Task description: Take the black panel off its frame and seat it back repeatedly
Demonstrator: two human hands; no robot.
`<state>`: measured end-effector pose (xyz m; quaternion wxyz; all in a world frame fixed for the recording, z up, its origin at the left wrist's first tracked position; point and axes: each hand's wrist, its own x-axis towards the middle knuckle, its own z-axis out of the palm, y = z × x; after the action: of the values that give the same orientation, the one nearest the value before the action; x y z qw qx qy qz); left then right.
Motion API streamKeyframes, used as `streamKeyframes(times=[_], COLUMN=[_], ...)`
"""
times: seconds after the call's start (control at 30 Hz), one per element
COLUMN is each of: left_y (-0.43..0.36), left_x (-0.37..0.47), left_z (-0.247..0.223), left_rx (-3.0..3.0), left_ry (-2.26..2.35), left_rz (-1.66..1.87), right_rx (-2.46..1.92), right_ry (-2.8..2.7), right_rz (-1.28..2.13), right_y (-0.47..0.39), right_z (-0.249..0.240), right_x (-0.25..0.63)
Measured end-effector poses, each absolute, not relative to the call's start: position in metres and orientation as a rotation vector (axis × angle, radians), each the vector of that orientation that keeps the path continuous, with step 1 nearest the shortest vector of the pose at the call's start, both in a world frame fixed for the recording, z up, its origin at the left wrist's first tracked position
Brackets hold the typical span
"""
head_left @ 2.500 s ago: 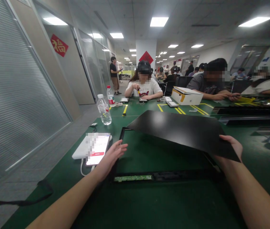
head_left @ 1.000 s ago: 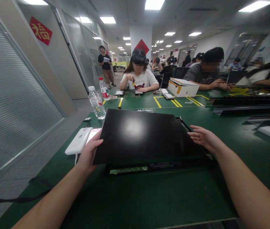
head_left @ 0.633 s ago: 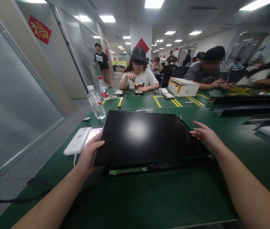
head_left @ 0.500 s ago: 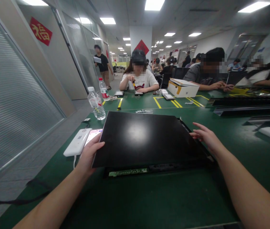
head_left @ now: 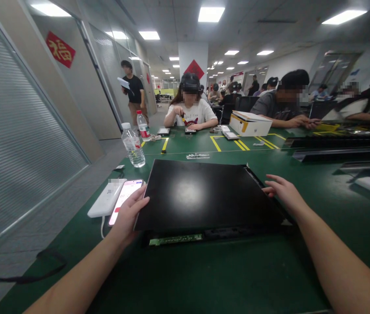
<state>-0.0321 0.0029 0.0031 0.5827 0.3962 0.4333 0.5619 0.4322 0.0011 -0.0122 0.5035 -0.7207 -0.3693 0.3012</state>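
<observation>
A glossy black display panel (head_left: 204,192) lies in front of me, its left side raised above a black frame (head_left: 227,234). My left hand (head_left: 129,213) grips the panel's left edge, thumb on top and fingers underneath. At the right edge is my right hand (head_left: 283,194), its fingers spread; the lower fingertips are at the panel's side, and I cannot tell if they press on it. Below the panel's near edge, a strip of green circuit board (head_left: 175,240) shows in the frame. Most of the frame is hidden under the panel.
Left of the panel lie a lit phone (head_left: 126,198) and a white power bank (head_left: 104,200) with a cable. Two water bottles (head_left: 133,146) stand behind them. A white box (head_left: 250,124) and black metal strips (head_left: 338,153) are farther back. A person (head_left: 190,111) works across the green table (head_left: 204,279).
My left hand and the panel's left side have shifted right, exposing more of the phone. The panel sits more over the frame. My right hand has hardly moved.
</observation>
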Motion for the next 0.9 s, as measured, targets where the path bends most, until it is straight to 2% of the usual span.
streamKeyframes(times=[0.37, 0.9], left_y=[0.003, -0.002], left_x=[-0.037, -0.024], left_z=[0.023, 0.003], left_rx=[0.941, 0.909], left_ry=[1.010, 1.039], left_rz=[1.452, 1.311], right_rx=[-1.660, -1.711], right_ry=[-0.895, -0.808], right_rz=[0.834, 0.746], right_y=[-0.004, 0.002], right_z=[-0.001, -0.015], right_x=[0.418, 0.437])
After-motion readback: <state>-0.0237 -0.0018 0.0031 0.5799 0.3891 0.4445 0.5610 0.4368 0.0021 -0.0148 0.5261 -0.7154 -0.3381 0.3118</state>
